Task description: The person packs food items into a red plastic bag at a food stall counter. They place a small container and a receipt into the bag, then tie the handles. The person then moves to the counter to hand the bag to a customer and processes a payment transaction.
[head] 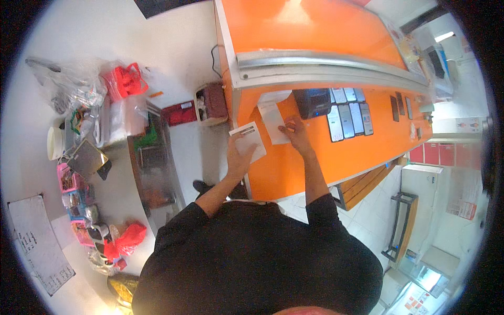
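My left hand holds a white paper pad or folded sheet with a dark printed band near its top, over the counter's left edge. The fingers of my right hand are curled at the right edge of a long white paper slip, pinching it. The slip slants over the orange counter, its far end near another white paper. Just beyond my right hand stands a black boxy device, possibly a small printer, with a blue light. The print on the papers is too blurred to read.
Several lit smartphones lie in rows right of the black device. Farther right are dark flat items. A metal-edged raised shelf overhangs the counter's far side. On my left, a side table bears bags and baskets. A wooden bench adjoins the counter.
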`<state>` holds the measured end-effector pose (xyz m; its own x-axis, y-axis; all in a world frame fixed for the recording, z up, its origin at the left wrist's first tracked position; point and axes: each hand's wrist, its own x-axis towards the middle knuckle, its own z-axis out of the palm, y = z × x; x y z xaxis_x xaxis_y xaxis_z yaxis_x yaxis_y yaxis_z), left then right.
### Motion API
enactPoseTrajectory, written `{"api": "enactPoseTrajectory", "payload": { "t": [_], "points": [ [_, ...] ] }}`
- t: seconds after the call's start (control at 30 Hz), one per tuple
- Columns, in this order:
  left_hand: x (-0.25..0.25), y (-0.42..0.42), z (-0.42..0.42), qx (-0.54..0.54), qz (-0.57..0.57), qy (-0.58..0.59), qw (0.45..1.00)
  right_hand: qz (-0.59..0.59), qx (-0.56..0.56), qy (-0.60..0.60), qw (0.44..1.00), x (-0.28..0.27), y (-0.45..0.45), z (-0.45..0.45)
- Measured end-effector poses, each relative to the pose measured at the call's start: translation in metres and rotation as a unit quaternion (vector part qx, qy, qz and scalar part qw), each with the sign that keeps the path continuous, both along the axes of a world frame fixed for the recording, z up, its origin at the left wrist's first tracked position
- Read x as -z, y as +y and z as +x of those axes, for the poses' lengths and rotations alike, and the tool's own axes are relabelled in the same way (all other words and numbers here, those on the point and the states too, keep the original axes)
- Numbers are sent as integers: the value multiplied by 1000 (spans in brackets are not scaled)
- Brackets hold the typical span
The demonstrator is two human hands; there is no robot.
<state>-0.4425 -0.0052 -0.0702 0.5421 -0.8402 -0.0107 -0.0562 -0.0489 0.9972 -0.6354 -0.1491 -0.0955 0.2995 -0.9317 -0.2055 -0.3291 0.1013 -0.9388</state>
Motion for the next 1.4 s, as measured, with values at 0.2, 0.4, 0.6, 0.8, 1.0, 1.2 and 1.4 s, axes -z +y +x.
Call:
{"api": "enactPoseTrajectory", "payload": {
  "t": [0.2, 0.4, 0.6, 0.8, 1.0, 1.2, 1.4],
  "points": [
    [0, 2, 13, -3, -8, 4, 1000, 73, -46, -4, 996, -28, -6, 7],
    [-21, -7, 7, 6, 3, 92, 996, 76, -56, 19, 995, -23, -9, 5],
    [-2, -18, 14, 75, 87, -13, 993, 110, -51, -38, 992, -37, -7, 8],
    [13, -71, -22, 13, 135, 281, 950, 83, -89, 25, 992, -47, -2, 13],
    [4, -87, -22, 13, 109, 215, 971, -420, -106, 256, 864, -71, -14, 35],
    [29, -90, -20, 23, 15, 199, 980, -521, -240, 304, 760, -67, -30, 68],
    [56, -90, -19, 20, -26, 144, 989, -622, -262, 298, 675, -58, -45, 74]
  ]
}}
